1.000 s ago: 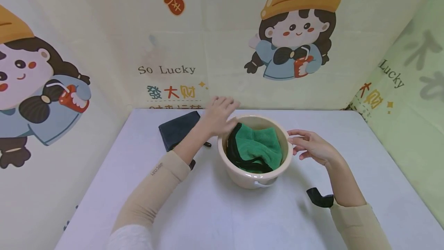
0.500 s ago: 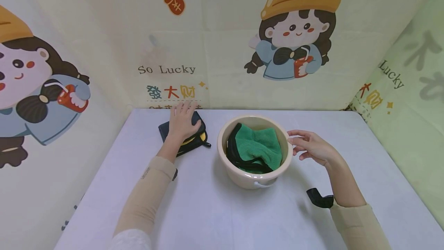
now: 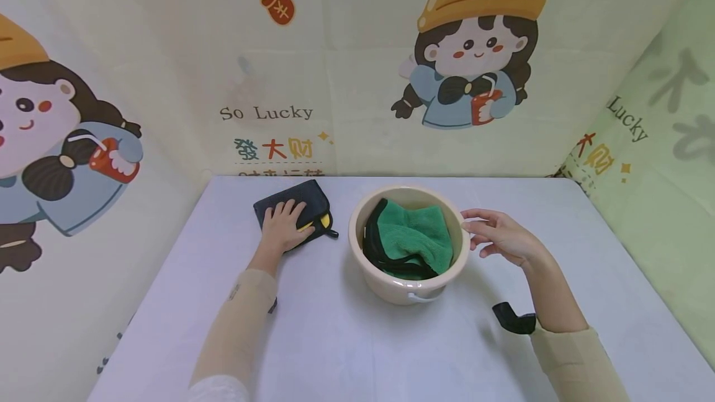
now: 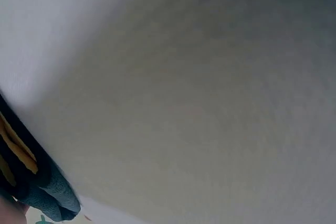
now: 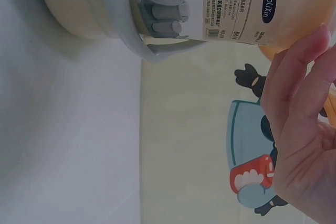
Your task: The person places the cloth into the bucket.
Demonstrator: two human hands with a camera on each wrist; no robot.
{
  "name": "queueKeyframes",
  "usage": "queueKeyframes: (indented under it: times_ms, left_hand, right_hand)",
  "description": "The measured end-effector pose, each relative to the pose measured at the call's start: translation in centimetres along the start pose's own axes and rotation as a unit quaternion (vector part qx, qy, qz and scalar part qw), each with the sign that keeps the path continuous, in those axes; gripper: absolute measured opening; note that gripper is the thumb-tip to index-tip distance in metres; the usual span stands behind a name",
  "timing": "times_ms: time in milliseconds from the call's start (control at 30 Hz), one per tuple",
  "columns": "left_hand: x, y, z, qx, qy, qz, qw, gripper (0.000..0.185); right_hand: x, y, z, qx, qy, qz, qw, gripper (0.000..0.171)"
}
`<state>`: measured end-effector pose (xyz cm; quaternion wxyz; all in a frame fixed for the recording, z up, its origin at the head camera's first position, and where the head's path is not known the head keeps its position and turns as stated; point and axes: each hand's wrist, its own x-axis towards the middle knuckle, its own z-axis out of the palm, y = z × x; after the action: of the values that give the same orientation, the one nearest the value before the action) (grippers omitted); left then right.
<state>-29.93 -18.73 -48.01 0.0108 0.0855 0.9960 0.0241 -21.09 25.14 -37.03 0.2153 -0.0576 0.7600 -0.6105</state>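
Observation:
A folded dark navy towel (image 3: 301, 196) with a yellow inner side and a small hanging loop lies at the table's back left. My left hand (image 3: 281, 226) rests on its near part with the fingers spread. In the left wrist view, the folded edge of the towel (image 4: 52, 192) shows at the lower left corner. A cream bucket (image 3: 391, 287) stands right of it, holding a green cloth (image 3: 416, 234) with a black border. The fingertips of my right hand (image 3: 505, 239) touch the bucket's right rim, the fingers loosely bent. Close by in the right wrist view is the bucket's printed label (image 5: 239, 9).
The white table (image 3: 335, 352) ends at a cream backdrop cloth (image 3: 357, 79) printed with cartoon figures. A pale handle (image 3: 427, 296) hangs on the bucket's near side. A black wrist mount (image 3: 515, 320) sticks out from the right sleeve.
My left hand has moved left from beside the bucket's rim and come down onto the navy towel. My right hand has stayed at the bucket's rim.

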Motion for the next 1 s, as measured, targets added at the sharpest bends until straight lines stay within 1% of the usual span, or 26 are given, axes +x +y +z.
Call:
queueKeyframes:
  times_ms: [100, 400, 533, 667, 900, 1000]
  left_hand:
    - [-0.2, -0.2, 0.4, 0.003, -0.014, 0.006, 0.9999, 0.077]
    - [-0.4, -0.4, 0.7, 0.007, -0.024, 0.021, 0.9995, 0.085]
    - [-0.3, -0.3, 0.7, 0.014, -0.015, 0.031, 0.9993, 0.079]
    - [-0.2, -0.1, 0.6, 0.036, -0.006, 0.036, 0.9987, 0.069]
    - [-0.3, 0.4, 0.5, 0.063, 0.031, 0.051, 0.9962, 0.055]
    - [-0.3, 0.6, 0.5, 0.075, 0.039, 0.048, 0.9953, 0.051]
  right_hand:
    - [0.0, 0.0, 0.0, -0.002, -0.001, -0.001, 1.0, 0.049]
    - [0.1, 0.1, 0.0, -0.005, 0.0, -0.001, 1.0, 0.049]
    - [0.1, 0.1, 0.0, -0.003, 0.002, 0.002, 1.0, 0.05]
    - [0.1, 0.0, -0.1, -0.002, 0.001, 0.002, 1.0, 0.05]
    - [0.2, 0.0, -0.2, -0.001, 0.001, 0.001, 1.0, 0.05]
    - [0.2, 0.0, -0.3, -0.002, 0.0, 0.001, 1.0, 0.05]
